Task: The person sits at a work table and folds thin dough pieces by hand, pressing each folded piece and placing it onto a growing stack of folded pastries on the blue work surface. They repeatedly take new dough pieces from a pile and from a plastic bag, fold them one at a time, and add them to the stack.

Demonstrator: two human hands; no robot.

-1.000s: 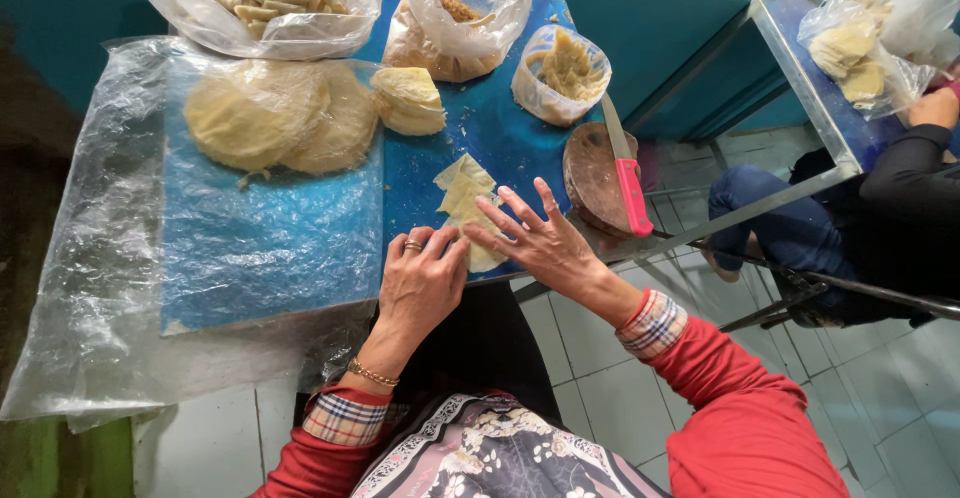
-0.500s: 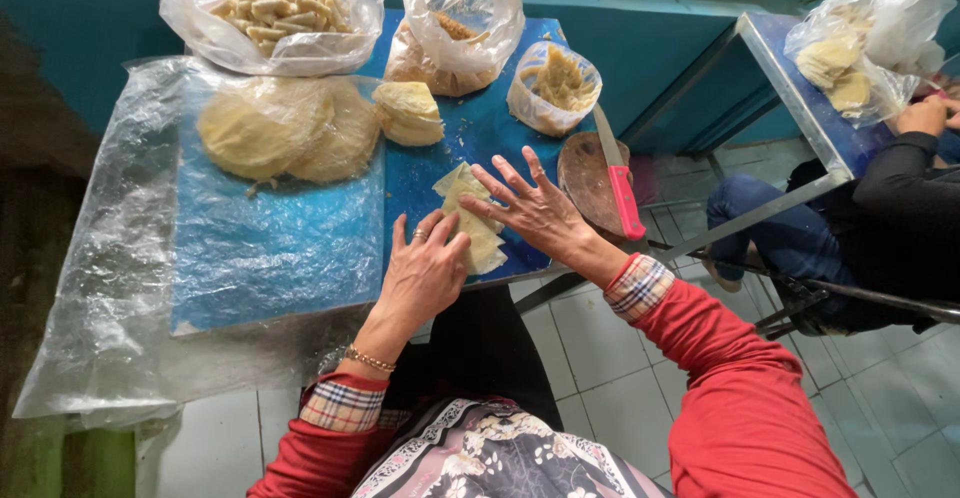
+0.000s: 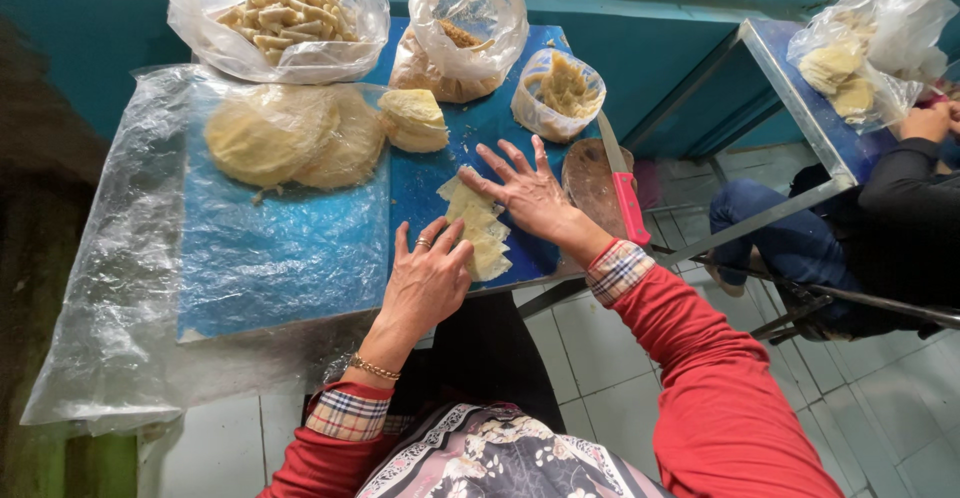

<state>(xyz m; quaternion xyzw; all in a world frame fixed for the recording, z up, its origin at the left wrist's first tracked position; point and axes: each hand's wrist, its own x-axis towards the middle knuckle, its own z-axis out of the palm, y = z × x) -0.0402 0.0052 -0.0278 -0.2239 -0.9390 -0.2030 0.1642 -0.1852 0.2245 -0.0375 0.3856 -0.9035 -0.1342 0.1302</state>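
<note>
Pressing one pale wrapper sheet (image 3: 478, 228) flat near the table's (image 3: 300, 258) front edge, both hands (image 3: 430, 280) (image 3: 530, 196) spread open, big wrapper stack (image 3: 290, 136) untouched, finished rolls bagged (image 3: 285, 13).

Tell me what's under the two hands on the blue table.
A pale yellow dough sheet lies flat under both the left hand and the right hand, on the blue table. The parts beneath the palms are covered.

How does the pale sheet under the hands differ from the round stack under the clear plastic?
The pale squarish dough sheet lies bare on the blue board; the round yellowish stack is larger and plastic-covered. Both hands, left hand and right hand, touch the sheet; none touches the stack. Both look like thin dough.
</note>
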